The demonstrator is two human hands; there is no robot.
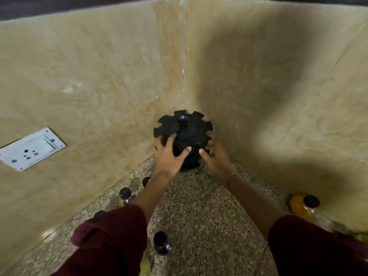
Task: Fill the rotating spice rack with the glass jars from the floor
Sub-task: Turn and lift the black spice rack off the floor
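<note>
A black rotating spice rack (184, 128) with a notched top disc and a round knob stands on the speckled floor in the corner of two beige walls. My left hand (169, 156) presses its spread fingers against the rack's left side. On the right side, my right hand (214, 158) also touches it and looks blurred. I see no jars in the rack's slots. Glass jars with black lids stand on the floor: one (161, 243) between my arms, several along the left wall (125, 194), and a yellow-filled one (303, 206) at the right wall.
A white wall socket plate (29, 149) is set low in the left wall. Dark red sleeves cover both forearms at the bottom of the view. Speckled floor (199, 206) lies bare between my arms in front of the rack.
</note>
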